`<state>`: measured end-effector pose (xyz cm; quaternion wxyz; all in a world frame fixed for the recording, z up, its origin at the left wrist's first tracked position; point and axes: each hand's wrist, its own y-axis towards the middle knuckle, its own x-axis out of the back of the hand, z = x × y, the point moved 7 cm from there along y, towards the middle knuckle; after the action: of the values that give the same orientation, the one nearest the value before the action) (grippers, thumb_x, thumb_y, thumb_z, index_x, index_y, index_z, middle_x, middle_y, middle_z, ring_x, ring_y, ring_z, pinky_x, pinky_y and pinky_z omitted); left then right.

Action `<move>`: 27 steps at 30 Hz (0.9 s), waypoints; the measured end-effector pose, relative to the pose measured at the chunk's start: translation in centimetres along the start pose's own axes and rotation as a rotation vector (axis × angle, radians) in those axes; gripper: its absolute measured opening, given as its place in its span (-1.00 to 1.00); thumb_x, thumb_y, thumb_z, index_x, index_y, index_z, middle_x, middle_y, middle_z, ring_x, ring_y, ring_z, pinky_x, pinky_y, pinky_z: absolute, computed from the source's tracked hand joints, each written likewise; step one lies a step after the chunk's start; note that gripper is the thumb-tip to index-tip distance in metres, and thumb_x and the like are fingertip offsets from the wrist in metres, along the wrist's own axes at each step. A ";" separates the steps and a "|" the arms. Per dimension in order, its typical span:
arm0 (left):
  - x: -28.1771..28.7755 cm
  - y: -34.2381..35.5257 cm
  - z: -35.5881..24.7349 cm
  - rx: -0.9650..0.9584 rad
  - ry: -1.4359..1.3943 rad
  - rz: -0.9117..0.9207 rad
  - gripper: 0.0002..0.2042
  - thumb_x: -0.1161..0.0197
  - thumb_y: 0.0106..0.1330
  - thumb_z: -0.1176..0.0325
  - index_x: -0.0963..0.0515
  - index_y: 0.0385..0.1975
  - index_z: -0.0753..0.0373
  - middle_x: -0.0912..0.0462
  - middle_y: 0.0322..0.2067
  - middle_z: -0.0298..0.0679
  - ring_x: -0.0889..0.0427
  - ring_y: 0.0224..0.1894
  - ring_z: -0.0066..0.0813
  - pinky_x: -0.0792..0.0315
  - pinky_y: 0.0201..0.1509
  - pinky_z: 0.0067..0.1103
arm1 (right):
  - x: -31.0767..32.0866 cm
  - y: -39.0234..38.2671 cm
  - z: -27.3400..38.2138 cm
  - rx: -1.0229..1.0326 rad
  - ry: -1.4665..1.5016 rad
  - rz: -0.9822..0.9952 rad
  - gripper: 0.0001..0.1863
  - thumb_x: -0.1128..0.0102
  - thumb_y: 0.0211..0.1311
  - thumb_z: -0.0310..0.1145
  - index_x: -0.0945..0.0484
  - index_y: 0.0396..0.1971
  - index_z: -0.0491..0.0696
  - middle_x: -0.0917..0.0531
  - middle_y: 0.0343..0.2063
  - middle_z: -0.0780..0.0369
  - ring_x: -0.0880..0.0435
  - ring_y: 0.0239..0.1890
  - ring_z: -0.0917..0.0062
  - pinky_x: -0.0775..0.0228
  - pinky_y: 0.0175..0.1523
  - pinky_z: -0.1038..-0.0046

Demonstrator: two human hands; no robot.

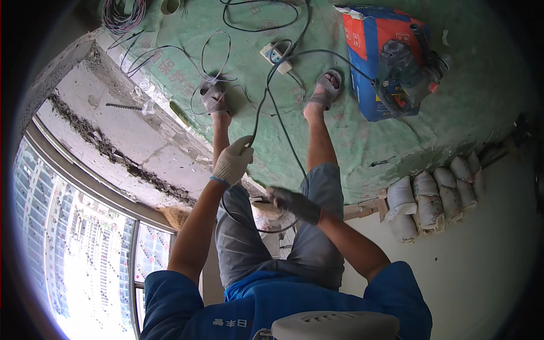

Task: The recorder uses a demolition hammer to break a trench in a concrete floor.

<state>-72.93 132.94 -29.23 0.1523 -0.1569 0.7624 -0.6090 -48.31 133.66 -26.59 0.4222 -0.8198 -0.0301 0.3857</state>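
Note:
My left hand (231,161), in a white knit glove with its fingers closed, grips a black cable (258,113) above my left thigh. The cable hangs below it in a loop across my legs. My right hand (292,204), in a dark grey glove, is lower and further right, beside that cable; its fingers are blurred and I cannot tell whether they hold it. Between my sandalled feet a white power strip (276,58) lies on the green floor sheet (396,147), with cords running across and around it.
A black power tool (408,79) rests on a red-and-blue sack (362,68) at right. Coiled wires (123,20) lie upper left. Stacked white sacks (428,201) sit lower right. At left are a concrete ledge (119,130) with a broken channel and a bright window (73,243).

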 end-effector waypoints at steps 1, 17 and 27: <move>-0.1 -2.6 -0.8 -0.116 -0.001 0.030 -0.66 -0.03 0.25 0.46 -0.40 0.05 0.30 -0.58 -0.45 -0.20 -0.60 -0.44 -0.49 -0.46 -0.31 -0.61 | -1.0 0.7 6.2 0.222 -0.003 0.017 -0.64 0.02 0.32 -0.09 -0.39 -0.05 -0.03 -0.51 -0.11 0.29 -0.50 -0.04 0.53 -0.35 0.00 0.41; -2.6 -5.4 -1.8 -0.465 -0.044 0.304 -0.74 -0.10 0.21 0.36 -0.44 -0.13 0.32 -0.53 -0.16 -0.06 -0.55 -0.13 -0.19 -0.42 -0.02 -0.38 | -7.0 -4.8 27.7 0.394 -0.600 -0.303 -0.73 0.11 0.35 -0.32 -0.49 -0.06 -0.06 -0.41 -0.68 0.42 -0.31 -0.73 0.83 -0.11 -0.66 0.74; -2.0 4.7 -2.4 0.199 -1.119 0.524 -0.42 0.04 0.32 -0.09 -0.28 0.12 0.30 -0.54 -0.15 -0.10 -0.55 -0.21 -0.32 -0.42 -0.11 -0.44 | -6.7 -3.3 8.8 0.230 -1.383 -0.247 -0.79 -0.12 0.15 -0.36 -0.55 -0.20 0.00 -0.61 -0.28 0.10 -0.61 -0.19 0.29 -0.43 -0.11 0.39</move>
<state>-72.37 136.84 -33.20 0.6867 -0.2452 0.5200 -0.4449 -57.89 139.10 -23.21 0.4308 -0.3280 -0.3428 0.7677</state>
